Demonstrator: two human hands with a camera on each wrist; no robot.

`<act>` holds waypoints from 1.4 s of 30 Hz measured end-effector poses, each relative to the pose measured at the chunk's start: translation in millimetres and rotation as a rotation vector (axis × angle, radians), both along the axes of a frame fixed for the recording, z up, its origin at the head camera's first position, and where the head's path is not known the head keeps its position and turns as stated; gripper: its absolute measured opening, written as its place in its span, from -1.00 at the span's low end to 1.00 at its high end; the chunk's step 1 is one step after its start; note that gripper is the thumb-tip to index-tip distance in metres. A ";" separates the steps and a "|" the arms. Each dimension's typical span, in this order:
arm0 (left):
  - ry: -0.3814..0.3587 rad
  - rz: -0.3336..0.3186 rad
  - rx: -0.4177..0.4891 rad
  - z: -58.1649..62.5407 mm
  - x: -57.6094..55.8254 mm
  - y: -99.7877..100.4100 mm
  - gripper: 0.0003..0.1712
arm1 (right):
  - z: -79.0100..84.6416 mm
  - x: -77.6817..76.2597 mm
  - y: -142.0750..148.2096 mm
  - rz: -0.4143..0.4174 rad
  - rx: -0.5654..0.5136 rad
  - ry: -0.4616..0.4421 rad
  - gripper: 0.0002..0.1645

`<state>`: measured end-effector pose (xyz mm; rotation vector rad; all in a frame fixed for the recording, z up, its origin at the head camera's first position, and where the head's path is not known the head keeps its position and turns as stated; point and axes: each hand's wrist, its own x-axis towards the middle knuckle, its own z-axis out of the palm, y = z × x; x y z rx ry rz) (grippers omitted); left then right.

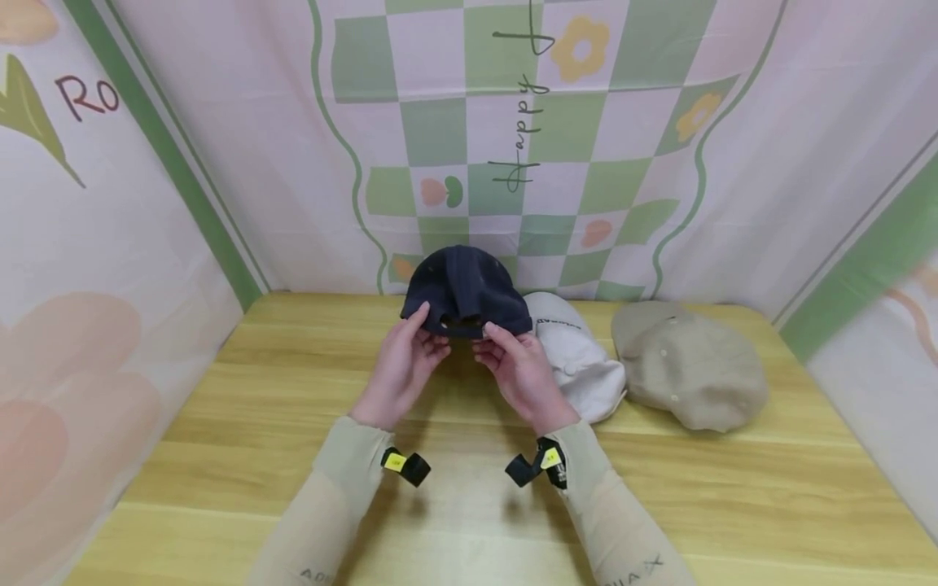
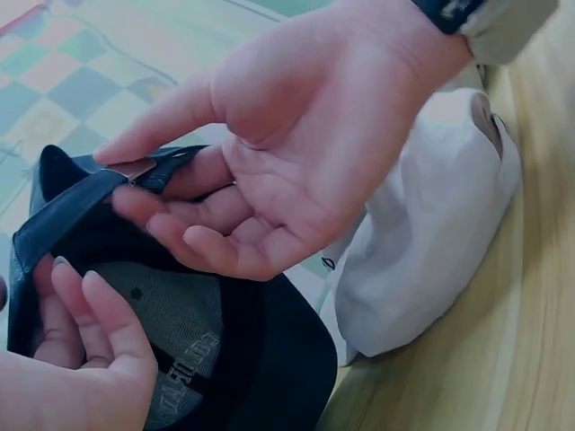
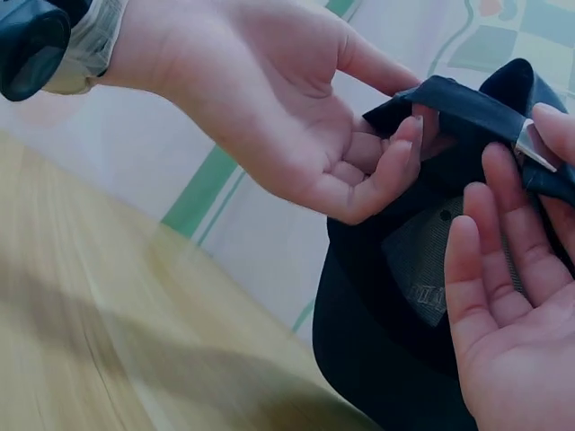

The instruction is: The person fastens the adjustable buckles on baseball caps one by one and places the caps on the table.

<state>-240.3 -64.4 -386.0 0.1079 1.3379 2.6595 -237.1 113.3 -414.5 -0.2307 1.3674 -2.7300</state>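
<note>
Both hands hold a dark navy cap (image 1: 494,285) near the far edge of the table, its back opening toward me. My left hand (image 1: 399,370) pinches the left end of the back strap, thumb on the outside and the other fingers beneath. At the strap's right end my right hand (image 1: 523,374) pinches beside a small metal buckle (image 2: 133,168). The wrist views look up under the cap, where a grey lining patch (image 2: 184,332) with lettering shows. In the right wrist view the strap (image 3: 472,106) spans between the two hands.
To the right of the hands a white cap (image 1: 567,342) lies on the wooden table (image 1: 286,456). Beside it is a khaki cap (image 1: 689,366). A patterned curtain (image 1: 432,134) hangs right behind the table, with printed cloth at both sides.
</note>
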 end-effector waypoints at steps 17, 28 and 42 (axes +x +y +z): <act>0.086 0.011 0.313 10.4 -13.3 -6.0 -0.69 | -7.2 0.5 2.7 0.009 0.017 -0.039 -0.74; -0.083 0.052 0.436 11.6 -17.9 -18.0 -0.67 | -11.0 -0.7 6.0 -0.001 -0.100 -0.053 -0.93; -0.220 0.086 0.350 4.7 -21.2 -23.0 -0.35 | -7.3 -1.2 14.1 -0.051 -0.176 -0.069 -0.78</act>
